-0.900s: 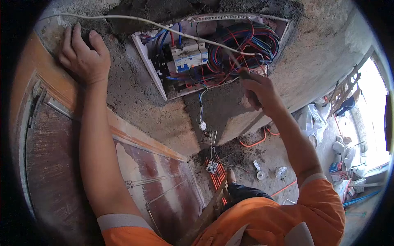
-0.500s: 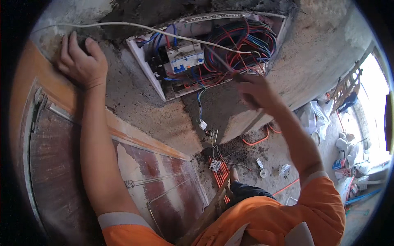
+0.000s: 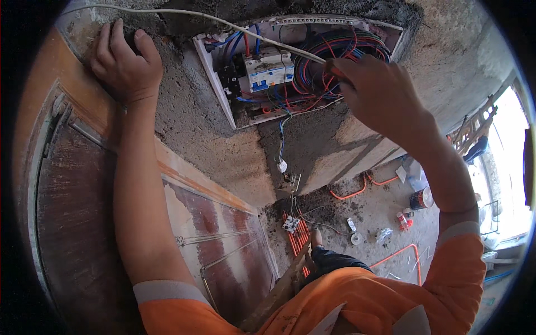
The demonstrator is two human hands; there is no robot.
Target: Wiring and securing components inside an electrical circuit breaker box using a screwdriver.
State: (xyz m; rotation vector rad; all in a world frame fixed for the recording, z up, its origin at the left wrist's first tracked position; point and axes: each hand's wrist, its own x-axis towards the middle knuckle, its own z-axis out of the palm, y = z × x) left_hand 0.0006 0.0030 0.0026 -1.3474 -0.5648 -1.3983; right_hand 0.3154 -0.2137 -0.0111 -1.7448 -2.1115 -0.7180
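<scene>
My left hand [image 3: 127,62] rests against the rough wall above the wooden door frame, fingers apart and holding nothing. My right hand [image 3: 379,95] is closed around the dark reddish handle of a screwdriver [image 3: 336,70] in front of the right half of the wall-mounted electrical box [image 3: 216,84]. Its shaft cannot be made out now. Inside the box, a white circuit breaker [image 3: 270,73] with blue switches stands left of a large coil of red, blue and black wires [image 3: 312,53]. A pale cable [image 3: 215,20] runs across the box's top toward my right hand, which hides its end.
Thin wires hang below the box to a white connector [image 3: 282,166]. Orange conduits [image 3: 298,237] rise near my foot. A worn door [image 3: 218,240] stands at left. A paint can [image 3: 421,198], a roll of tape [image 3: 356,239] and debris lie on the floor at right.
My right hand has moved up and right with the screwdriver, whose shaft earlier showed across the box. My left hand stays on the wall. The view has shifted slightly.
</scene>
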